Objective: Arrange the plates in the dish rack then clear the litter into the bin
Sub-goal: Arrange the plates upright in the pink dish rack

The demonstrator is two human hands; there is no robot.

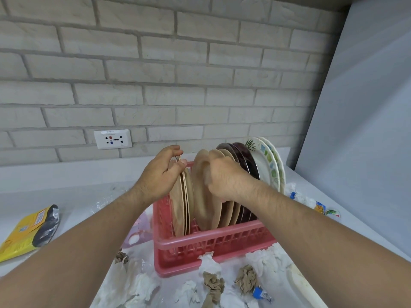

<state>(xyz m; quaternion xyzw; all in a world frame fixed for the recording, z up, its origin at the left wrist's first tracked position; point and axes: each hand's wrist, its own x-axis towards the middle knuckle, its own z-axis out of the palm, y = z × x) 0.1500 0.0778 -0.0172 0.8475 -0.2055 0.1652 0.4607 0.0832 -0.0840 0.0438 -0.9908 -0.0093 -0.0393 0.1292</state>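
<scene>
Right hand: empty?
No, the right hand grips the tan plates standing in the rack.

The left hand (164,172) pinches the top rim of thin tan round plates (181,210) standing on edge in the pink plastic dish rack (213,240). Just beside it, the right hand (224,180) grips a wider tan plate (203,196), also upright. Beyond the right hand stand dark maroon plates (246,158) and white leaf-patterned plates (265,167). Nearer than both hands, crumpled white tissues (209,262) and brown paper wads (213,283) lie on the white counter (66,196). A yellow plastic packet (24,232) lies left of the left hand.
</scene>
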